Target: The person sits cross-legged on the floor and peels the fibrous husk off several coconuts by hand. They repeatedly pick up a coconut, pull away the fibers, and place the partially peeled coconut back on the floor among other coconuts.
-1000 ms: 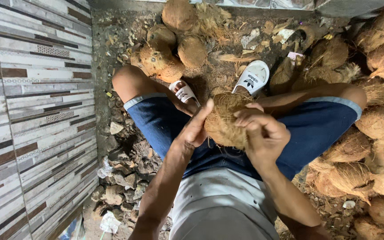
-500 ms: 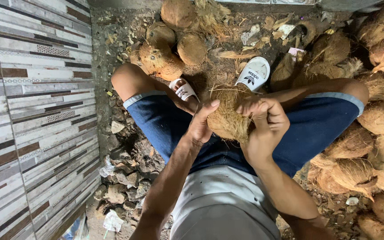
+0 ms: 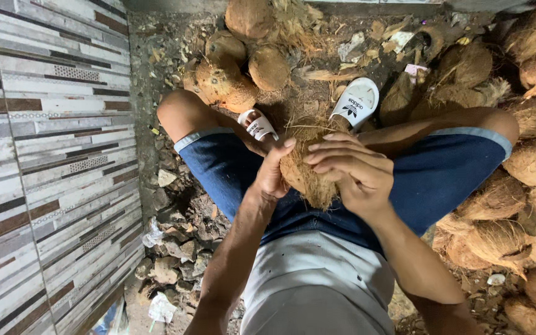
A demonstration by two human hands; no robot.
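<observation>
Husk-strewn ground (image 3: pixel 175 56), heaped coconuts (image 3: pixel 528 180)

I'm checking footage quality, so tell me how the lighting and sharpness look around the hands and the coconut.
Head view: soft, even light, no glare; the left hand and right hand gripping the fibrous coconut look fairly sharp; deeper shadow lies between the knees under the husk; the tiled wall leans and bends toward the frame edge, a wide-lens distortion.

Brown fibrous coconut (image 3: pixel 308 177), blue shorts (image 3: pixel 231 167), striped wall (image 3: pixel 44 155)
</observation>
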